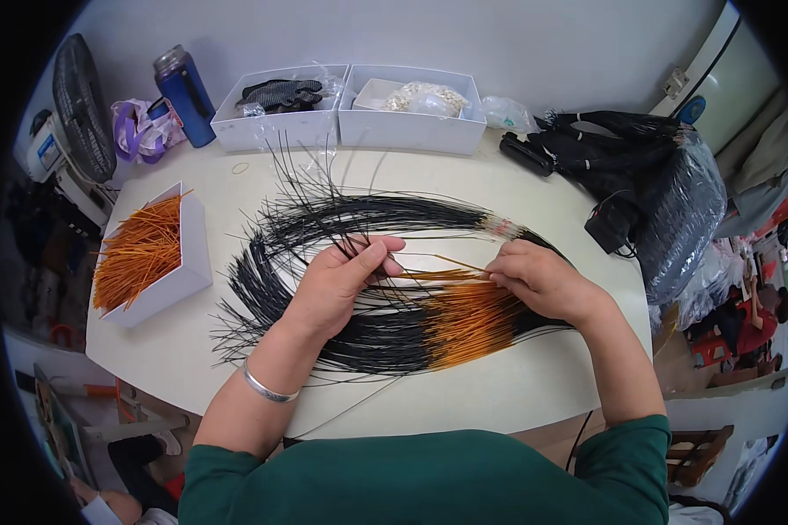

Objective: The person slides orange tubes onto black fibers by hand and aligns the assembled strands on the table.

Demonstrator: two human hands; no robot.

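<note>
A loop of thin black wires (372, 339) lies spread across the table in front of me. Short orange tubes (471, 328) cover a band of the wires at the right of the near part. My left hand (334, 287) is closed in a pinch on a few black wires, whose loose ends fan up and away past the fingers. With thumb and fingertips pressed together, my right hand (541, 278) holds a thin orange tube level with the left fingers. The tube's far end is hidden in the right fingers. Behind both hands runs the far part of the black bundle (394, 208), wrapped with a pale band (501, 227).
A white box (194, 249) of loose orange tubes stands at the left. Along the back are a blue bottle (186, 96), a white box (276, 129) with gloves and another white box (411, 131) with small pale parts. Black wire bundles (613, 131) and an adapter (611, 226) lie right.
</note>
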